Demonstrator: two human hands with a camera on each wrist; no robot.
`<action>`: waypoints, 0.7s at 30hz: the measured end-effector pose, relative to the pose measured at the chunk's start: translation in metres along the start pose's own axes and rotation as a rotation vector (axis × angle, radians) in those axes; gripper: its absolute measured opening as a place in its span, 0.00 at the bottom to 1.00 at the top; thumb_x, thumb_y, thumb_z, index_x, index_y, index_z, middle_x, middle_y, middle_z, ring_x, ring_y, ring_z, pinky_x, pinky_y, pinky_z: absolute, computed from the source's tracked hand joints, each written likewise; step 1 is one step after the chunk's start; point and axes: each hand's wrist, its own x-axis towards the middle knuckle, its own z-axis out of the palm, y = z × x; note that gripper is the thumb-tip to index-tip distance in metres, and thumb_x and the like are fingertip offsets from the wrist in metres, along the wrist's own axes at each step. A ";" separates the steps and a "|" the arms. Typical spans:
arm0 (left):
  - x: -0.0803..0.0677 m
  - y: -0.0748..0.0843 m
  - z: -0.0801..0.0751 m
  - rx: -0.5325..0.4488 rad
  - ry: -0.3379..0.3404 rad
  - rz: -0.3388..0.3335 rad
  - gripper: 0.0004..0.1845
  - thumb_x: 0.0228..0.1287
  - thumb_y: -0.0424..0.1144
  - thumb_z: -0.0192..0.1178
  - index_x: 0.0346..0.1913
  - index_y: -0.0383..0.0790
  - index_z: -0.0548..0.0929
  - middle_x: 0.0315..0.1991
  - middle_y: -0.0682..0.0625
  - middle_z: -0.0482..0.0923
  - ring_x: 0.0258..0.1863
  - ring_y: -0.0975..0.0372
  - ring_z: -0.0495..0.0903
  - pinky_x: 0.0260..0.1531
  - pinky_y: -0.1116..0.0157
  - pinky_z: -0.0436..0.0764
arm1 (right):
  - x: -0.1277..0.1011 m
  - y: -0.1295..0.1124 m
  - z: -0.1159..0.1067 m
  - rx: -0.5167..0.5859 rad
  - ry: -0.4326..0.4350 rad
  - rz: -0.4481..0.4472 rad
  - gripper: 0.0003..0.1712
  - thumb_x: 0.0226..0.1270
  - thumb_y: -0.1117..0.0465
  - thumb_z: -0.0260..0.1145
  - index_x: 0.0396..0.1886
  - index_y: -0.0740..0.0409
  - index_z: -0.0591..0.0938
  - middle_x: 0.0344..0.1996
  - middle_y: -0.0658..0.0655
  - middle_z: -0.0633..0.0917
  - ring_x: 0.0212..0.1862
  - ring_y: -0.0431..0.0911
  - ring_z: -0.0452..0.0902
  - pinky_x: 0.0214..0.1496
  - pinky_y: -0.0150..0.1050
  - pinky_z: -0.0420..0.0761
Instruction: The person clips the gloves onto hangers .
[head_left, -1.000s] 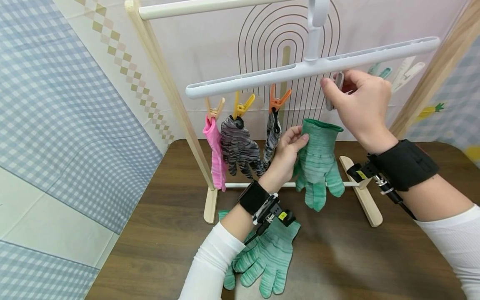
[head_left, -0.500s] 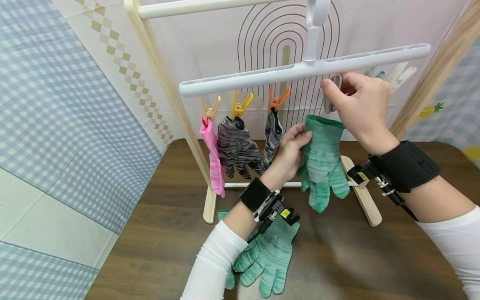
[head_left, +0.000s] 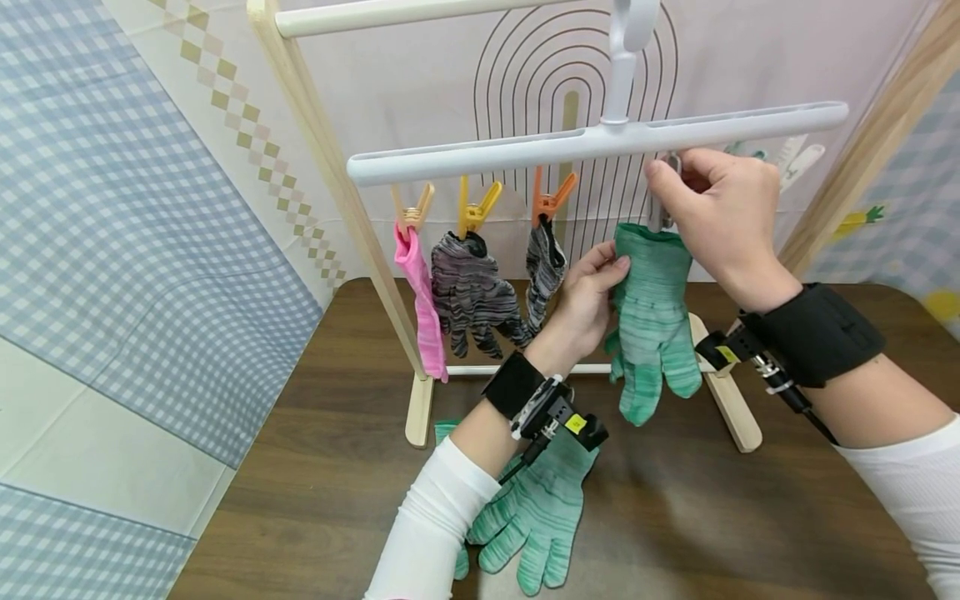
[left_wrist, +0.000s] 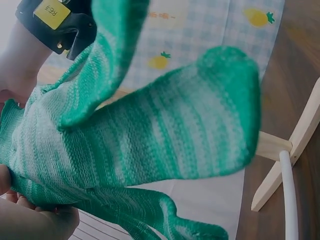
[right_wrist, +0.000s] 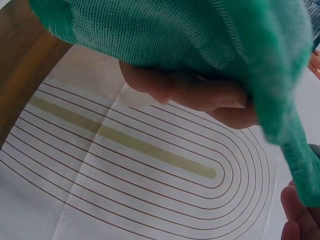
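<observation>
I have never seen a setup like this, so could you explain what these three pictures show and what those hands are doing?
No machine here: a person wears cameras on the head and both wrists. The head view looks down on a brown table. The left hand holds a green glove up by its cuff; the right hand pinches a grey clip under the white hanger bar. A second green glove lies on the table. The wrist views show the held glove up close.

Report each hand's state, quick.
Left hand: pinching the green glove near its cuff.
Right hand: gripping the grey clip under the white hanger bar.
</observation>
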 end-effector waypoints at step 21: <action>0.001 0.000 0.003 -0.058 0.002 0.018 0.09 0.63 0.24 0.41 0.45 0.29 0.68 0.29 0.56 0.71 0.28 0.68 0.70 0.29 0.73 0.69 | -0.004 0.003 -0.003 0.013 -0.015 -0.028 0.26 0.57 0.54 0.57 0.05 0.63 0.68 0.05 0.42 0.61 0.11 0.32 0.51 0.19 0.32 0.47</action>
